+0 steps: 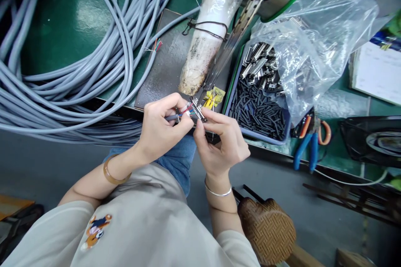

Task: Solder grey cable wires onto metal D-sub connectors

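Observation:
My left hand (166, 123) is closed on the end of a grey cable (171, 117), whose thin red, blue and green wires fan out past my fingertips. Between thumb and fingers, my right hand (221, 137) pinches a metal multi-pin connector (197, 109). The wire ends meet the connector's pin side; whether they are joined to it I cannot make out. Just beyond my fingers, thin metal rods and a wrapped white tube (200, 54) slant down over a dark plate (166, 69). Something yellow (214, 97) lies beside the connector.
A bundle of grey cables (125, 50) covers the left of the green bench. Right of my hands sits a blue bin (287, 127) with metal connectors and short black tubes, partly under a plastic bag (319, 37). Blue-handled pliers (307, 148) lie near the edge. A stool (269, 229) stands below.

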### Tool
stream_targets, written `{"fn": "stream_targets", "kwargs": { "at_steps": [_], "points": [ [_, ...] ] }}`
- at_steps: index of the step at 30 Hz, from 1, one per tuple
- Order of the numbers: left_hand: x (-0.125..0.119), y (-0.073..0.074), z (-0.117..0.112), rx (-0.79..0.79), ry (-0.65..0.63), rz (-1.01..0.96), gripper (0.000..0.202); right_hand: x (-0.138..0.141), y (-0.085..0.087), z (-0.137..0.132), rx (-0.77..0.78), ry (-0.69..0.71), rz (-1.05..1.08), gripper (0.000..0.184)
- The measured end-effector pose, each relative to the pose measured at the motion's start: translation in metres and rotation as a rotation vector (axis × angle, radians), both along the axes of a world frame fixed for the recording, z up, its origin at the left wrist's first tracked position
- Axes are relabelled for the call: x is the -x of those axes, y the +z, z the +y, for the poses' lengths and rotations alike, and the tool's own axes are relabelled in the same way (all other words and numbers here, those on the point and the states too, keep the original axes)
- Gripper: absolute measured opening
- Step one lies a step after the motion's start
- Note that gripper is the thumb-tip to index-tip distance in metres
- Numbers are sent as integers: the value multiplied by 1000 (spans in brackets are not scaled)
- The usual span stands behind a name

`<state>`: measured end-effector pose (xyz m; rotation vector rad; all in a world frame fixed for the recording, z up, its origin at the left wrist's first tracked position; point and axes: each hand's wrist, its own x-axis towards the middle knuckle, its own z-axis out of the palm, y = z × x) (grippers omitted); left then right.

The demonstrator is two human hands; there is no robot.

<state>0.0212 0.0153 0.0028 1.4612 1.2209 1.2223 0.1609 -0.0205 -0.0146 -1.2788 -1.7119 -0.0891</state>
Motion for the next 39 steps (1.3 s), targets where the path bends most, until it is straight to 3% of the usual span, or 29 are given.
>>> {"fn": "stream_targets", "kwargs": {
  "at_steps": [7, 12, 21, 33, 39],
  "points": [
    [4, 0, 1, 43, -51, -53, 9, -2, 1, 0, 8, 6, 94, 16],
    [12, 1, 8, 179, -159, -223, 10, -5, 1, 1, 192, 66, 367, 12],
    [2, -2, 0, 78, 16, -157, 10, 2, -1, 4, -30, 16, 71, 18],
    [3, -2, 2, 23, 6, -119, 12, 0, -1, 8, 19, 43, 195, 17],
    [1, -4, 1, 7, 33, -88, 13, 0, -2, 9, -17, 32, 141, 20]
  ]
}}
